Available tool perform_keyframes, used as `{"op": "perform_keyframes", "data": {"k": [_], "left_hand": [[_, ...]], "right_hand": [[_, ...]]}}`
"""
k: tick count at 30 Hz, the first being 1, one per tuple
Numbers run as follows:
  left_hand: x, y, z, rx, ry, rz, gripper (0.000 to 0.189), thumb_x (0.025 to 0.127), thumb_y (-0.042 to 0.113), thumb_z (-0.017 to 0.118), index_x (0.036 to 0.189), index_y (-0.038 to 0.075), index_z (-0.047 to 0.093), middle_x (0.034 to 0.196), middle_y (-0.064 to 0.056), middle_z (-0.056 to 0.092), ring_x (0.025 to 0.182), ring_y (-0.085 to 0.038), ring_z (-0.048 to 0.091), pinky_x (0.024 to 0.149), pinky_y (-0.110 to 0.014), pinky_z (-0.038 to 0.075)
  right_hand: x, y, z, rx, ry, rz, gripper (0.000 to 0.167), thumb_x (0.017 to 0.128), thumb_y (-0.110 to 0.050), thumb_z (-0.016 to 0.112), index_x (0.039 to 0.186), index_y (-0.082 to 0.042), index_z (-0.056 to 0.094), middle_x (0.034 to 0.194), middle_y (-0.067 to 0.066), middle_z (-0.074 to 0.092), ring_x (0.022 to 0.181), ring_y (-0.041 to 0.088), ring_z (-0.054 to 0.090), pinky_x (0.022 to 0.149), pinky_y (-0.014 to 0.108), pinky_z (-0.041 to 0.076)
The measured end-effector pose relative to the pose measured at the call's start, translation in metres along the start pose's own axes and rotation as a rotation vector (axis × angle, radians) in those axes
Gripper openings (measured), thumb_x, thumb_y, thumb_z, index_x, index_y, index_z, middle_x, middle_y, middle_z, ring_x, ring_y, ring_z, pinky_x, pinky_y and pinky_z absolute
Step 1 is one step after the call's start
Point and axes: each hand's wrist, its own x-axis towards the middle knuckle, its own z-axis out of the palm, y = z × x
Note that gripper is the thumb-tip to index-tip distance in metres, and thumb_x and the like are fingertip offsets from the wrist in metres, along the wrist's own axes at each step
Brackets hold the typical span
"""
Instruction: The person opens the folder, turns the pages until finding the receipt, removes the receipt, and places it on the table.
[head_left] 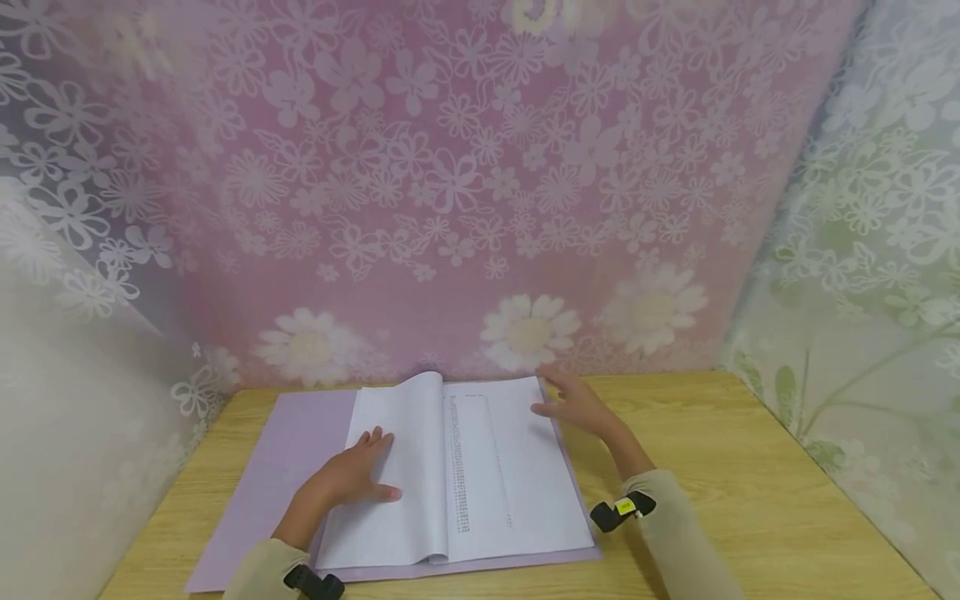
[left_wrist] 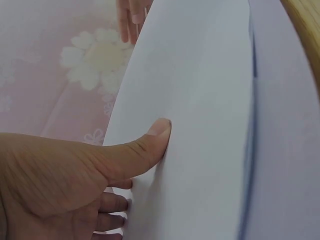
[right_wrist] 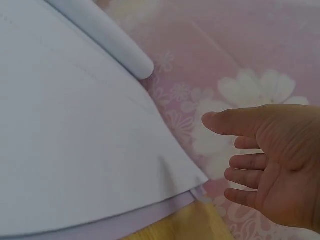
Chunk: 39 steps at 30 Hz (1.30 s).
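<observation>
"Where's the left hand (left_wrist: 65, 180)?"

"Eight o'clock, thumb stretched over the white page (left_wrist: 200, 90), other fingers by its edge."

"And at three?"

"A pale lavender cover (left_wrist: 282, 125), with the wood-grain surface (left_wrist: 309, 25) at two."

"Further up?"

"Right hand (left_wrist: 131, 20) between eleven and twelve, cropped; a white daisy (left_wrist: 97, 57) print on pink backdrop (left_wrist: 45, 107), half past ten."

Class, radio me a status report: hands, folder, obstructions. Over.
Left hand on left-hand page. Right hand beside right-hand page, far corner. Purple folder lies open. No obstruction visible.
</observation>
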Motion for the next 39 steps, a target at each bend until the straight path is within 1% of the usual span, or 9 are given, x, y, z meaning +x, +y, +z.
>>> {"op": "perform_keyframes", "data": {"k": [3, 5, 11, 17, 19, 23, 29, 34, 39], "left_hand": [[0.001, -0.001, 0.001, 0.016, 0.004, 0.002, 0.098, 0.08, 0.04, 0.086, 0.155, -0.001, 0.038, 0.164, -0.029, 0.025, 0.152, -0.05, 0.023, 0.114, -0.068, 0.033], [0.001, -0.001, 0.001, 0.019, 0.007, 0.001, 0.098, 0.08, 0.041, 0.086, 0.155, -0.001, 0.038, 0.164, -0.029, 0.025, 0.152, -0.05, 0.023, 0.114, -0.068, 0.033], [0.002, -0.002, 0.001, 0.018, 0.013, 0.012, 0.098, 0.08, 0.041, 0.086, 0.154, -0.002, 0.038, 0.164, -0.03, 0.026, 0.152, -0.05, 0.023, 0.114, -0.069, 0.033], [0.001, -0.001, 0.0, 0.011, 0.014, 0.001, 0.098, 0.08, 0.04, 0.086, 0.155, -0.001, 0.038, 0.164, -0.029, 0.025, 0.152, -0.049, 0.023, 0.114, -0.068, 0.033], [0.001, -0.001, 0.0, 0.009, 0.013, -0.002, 0.099, 0.079, 0.04, 0.086, 0.155, 0.0, 0.038, 0.164, -0.029, 0.025, 0.152, -0.049, 0.023, 0.114, -0.068, 0.033], [0.0, 0.0, 0.0, 0.007, 0.01, -0.004, 0.099, 0.079, 0.041, 0.086, 0.155, 0.0, 0.038, 0.164, -0.029, 0.025, 0.152, -0.049, 0.023, 0.114, -0.068, 0.033], [0.001, 0.002, -0.001, 0.014, 0.003, -0.003, 0.099, 0.08, 0.041, 0.086, 0.156, -0.001, 0.037, 0.164, -0.029, 0.024, 0.152, -0.05, 0.023, 0.115, -0.068, 0.032], [0.0, 0.003, -0.001, 0.022, 0.01, -0.017, 0.099, 0.079, 0.04, 0.086, 0.155, 0.0, 0.037, 0.165, -0.028, 0.025, 0.152, -0.049, 0.023, 0.115, -0.068, 0.033], [0.0, 0.003, -0.001, 0.019, 0.005, -0.019, 0.099, 0.079, 0.04, 0.087, 0.155, 0.0, 0.038, 0.165, -0.028, 0.025, 0.152, -0.049, 0.024, 0.115, -0.068, 0.033]], "right_hand": [[0.006, 0.012, 0.002, 0.044, -0.018, 0.01, 0.077, 0.094, -0.02, 0.074, 0.154, 0.009, 0.034, 0.162, 0.031, 0.028, 0.147, 0.051, 0.033, 0.116, 0.064, 0.033], [0.011, 0.019, 0.004, 0.05, -0.022, 0.029, 0.075, 0.095, -0.017, 0.073, 0.153, 0.01, 0.035, 0.162, 0.031, 0.028, 0.147, 0.052, 0.033, 0.116, 0.064, 0.034], [0.031, 0.032, 0.004, -0.016, -0.016, 0.025, 0.065, 0.094, -0.011, 0.073, 0.146, 0.014, 0.042, 0.154, 0.036, 0.039, 0.14, 0.055, 0.042, 0.114, 0.062, 0.038], [0.04, 0.029, 0.001, -0.063, -0.043, 0.018, 0.064, 0.092, -0.009, 0.074, 0.143, 0.016, 0.044, 0.149, 0.038, 0.044, 0.138, 0.054, 0.045, 0.115, 0.061, 0.038], [0.043, 0.028, 0.002, -0.101, -0.048, 0.009, 0.064, 0.092, -0.009, 0.074, 0.142, 0.017, 0.046, 0.147, 0.038, 0.046, 0.136, 0.054, 0.047, 0.114, 0.06, 0.04], [0.047, 0.026, 0.004, -0.171, -0.059, 0.034, 0.064, 0.091, -0.012, 0.075, 0.143, 0.014, 0.048, 0.146, 0.034, 0.05, 0.135, 0.051, 0.05, 0.113, 0.058, 0.041], [0.05, 0.02, 0.005, -0.274, -0.069, 0.074, 0.06, 0.093, -0.014, 0.074, 0.145, 0.006, 0.05, 0.146, 0.027, 0.054, 0.135, 0.046, 0.052, 0.113, 0.056, 0.044], [0.053, 0.016, 0.004, -0.281, -0.09, 0.071, 0.054, 0.094, -0.009, 0.072, 0.143, 0.001, 0.054, 0.143, 0.024, 0.058, 0.132, 0.046, 0.055, 0.11, 0.057, 0.046], [0.052, 0.015, 0.004, -0.233, -0.093, 0.02, 0.051, 0.093, -0.002, 0.071, 0.141, 0.005, 0.054, 0.14, 0.026, 0.059, 0.13, 0.048, 0.055, 0.11, 0.058, 0.046]]}}
